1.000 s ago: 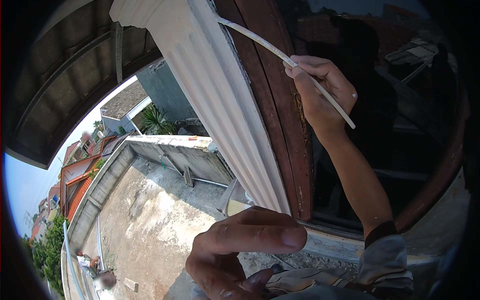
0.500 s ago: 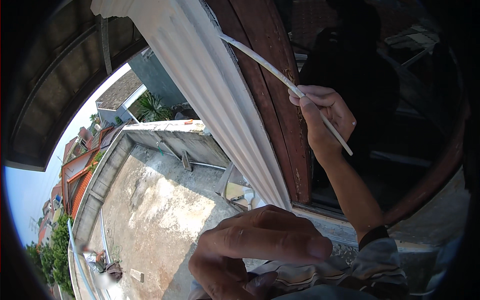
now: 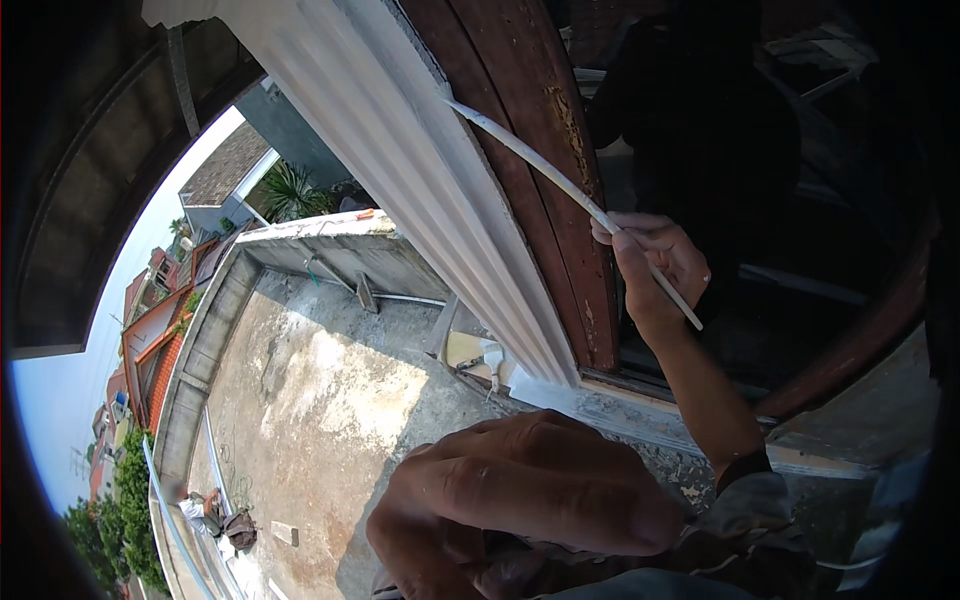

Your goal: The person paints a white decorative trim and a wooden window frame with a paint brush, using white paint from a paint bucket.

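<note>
My right hand (image 3: 664, 262) is closed around a thin, pale artist's paintbrush (image 3: 570, 190). The brush tip, coated white, touches the edge of a white fluted moulding (image 3: 400, 180) where it meets a dark brown wooden frame (image 3: 545, 200). Paint on that frame is flaking in places. Close in front of me at the bottom, my left hand (image 3: 530, 490) is curled with its fingers bent to the right. Whatever it may hold is hidden beneath the fingers.
Dark glass (image 3: 700, 150) lies right of the frame. Below the moulding's foot, a wider brush (image 3: 493, 362) rests by an open container. A concrete terrace (image 3: 330, 370) with a low wall (image 3: 205, 330) spreads left, where another person (image 3: 205, 508) sits by a dark bag (image 3: 239, 530).
The brush tip has slid a little down along the moulding's edge, and my right hand has moved down with it. My left hand stays curled; the whole view has shifted slightly.
</note>
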Tool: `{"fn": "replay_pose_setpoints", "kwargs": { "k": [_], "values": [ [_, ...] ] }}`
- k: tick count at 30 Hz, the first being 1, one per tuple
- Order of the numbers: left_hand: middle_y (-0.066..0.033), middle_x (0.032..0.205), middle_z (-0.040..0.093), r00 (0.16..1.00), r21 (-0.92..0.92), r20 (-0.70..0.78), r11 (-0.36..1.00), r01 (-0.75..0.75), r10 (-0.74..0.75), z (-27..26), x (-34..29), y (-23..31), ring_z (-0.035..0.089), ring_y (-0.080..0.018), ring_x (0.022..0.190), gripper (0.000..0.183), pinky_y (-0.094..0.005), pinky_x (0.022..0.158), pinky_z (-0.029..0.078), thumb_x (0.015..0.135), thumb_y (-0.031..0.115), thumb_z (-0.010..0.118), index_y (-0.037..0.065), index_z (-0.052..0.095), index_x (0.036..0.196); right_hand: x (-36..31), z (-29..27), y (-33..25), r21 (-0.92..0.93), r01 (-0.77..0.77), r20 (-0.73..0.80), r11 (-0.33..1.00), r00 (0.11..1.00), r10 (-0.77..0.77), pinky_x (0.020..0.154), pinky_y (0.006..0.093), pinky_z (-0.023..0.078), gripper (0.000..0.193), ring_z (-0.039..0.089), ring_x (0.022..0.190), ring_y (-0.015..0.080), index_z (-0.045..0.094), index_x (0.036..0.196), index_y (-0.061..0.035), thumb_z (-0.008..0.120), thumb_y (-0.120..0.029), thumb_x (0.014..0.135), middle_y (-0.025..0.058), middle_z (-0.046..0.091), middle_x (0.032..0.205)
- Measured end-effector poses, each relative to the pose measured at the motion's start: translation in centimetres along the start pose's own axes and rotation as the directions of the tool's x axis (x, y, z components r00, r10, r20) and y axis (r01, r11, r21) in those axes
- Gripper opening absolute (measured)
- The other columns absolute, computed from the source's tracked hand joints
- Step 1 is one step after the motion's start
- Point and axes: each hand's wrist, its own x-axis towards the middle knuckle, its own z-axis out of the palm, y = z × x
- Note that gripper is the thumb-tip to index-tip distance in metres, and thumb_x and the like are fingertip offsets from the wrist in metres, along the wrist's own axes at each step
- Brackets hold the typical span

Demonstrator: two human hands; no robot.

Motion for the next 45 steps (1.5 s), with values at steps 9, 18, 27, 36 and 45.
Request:
{"fn": "replay_pose_setpoints", "kwargs": {
  "k": [9, 18, 27, 36, 45],
  "values": [
    [-0.0242, 0.139, 0.051, 0.977, -0.310, 0.116, 0.941, -0.136, 0.179, -0.4, 1.4, -3.5, 0.063, -0.0433, 0.110, 0.043, -0.0482, 0.083, 0.061, 0.097, 0.007, 0.063, 0.034, 0.067, 0.130, -3.1, -2.6, -0.1, -0.006, -0.019, -0.022, 1.000, 1.000, 0.018, 0.086, 0.0448, 0.065, 0.007, 0.074, 0.094, 0.0311, 0.056, 0.095, 0.0041, 0.062, 0.001, 0.097, 0.0287, 0.069, 0.106],
    [-0.0332, 0.121, 0.059, 0.974, -0.067, -0.195, 0.989, -0.129, 0.114, -2.5, -2.1, -6.5, 0.067, -0.0425, 0.106, 0.037, -0.0484, 0.086, 0.059, 0.082, 0.003, 0.072, 0.009, 0.070, 0.118, -0.5, -2.0, -1.2, -0.371, 0.358, 0.178, 0.857, 0.933, -0.313, 0.067, 0.0324, 0.064, 0.018, 0.077, 0.081, 0.0271, 0.057, 0.080, 0.0023, 0.073, 0.010, 0.079, 0.0252, 0.074, 0.091],
    [-0.0201, 0.099, 0.072, 0.981, 0.252, -0.192, 0.964, 0.082, -0.033, -4.1, -5.1, -12.9, 0.071, -0.0270, 0.093, 0.047, -0.0332, 0.083, 0.056, 0.072, -0.013, 0.061, -0.006, 0.069, 0.118, 1.4, -1.0, -2.9, -0.388, 0.593, 0.413, 0.706, 0.796, -0.442, 0.074, 0.0392, 0.066, 0.024, 0.075, 0.092, 0.0383, 0.056, 0.091, 0.0031, 0.074, 0.013, 0.079, 0.0255, 0.072, 0.100],
    [-0.0190, 0.094, 0.072, 0.954, 0.317, -0.254, 0.918, 0.239, -0.161, -4.7, -8.7, -14.5, 0.070, -0.0267, 0.091, 0.041, -0.0354, 0.084, 0.053, 0.076, -0.012, 0.063, -0.007, 0.070, 0.116, 0.2, -3.0, -5.4, -0.310, 0.540, 0.619, 0.782, 0.739, -0.265, 0.072, 0.0391, 0.067, 0.019, 0.074, 0.093, 0.0362, 0.061, 0.072, 0.0059, 0.080, 0.009, 0.070, 0.0204, 0.072, 0.098],
    [-0.0188, 0.094, 0.072, 0.968, 0.297, -0.230, 0.939, 0.172, -0.104, -4.3, -8.0, -15.1, 0.071, -0.0262, 0.091, 0.040, -0.0345, 0.083, 0.054, 0.077, -0.013, 0.062, -0.007, 0.069, 0.116, 11.7, -1.1, -7.4, -0.301, 0.760, 0.626, 0.576, 0.613, -0.483, 0.075, 0.0378, 0.066, 0.026, 0.076, 0.092, 0.0354, 0.059, 0.092, 0.0018, 0.074, 0.016, 0.076, 0.0218, 0.074, 0.096]
  ]
}}
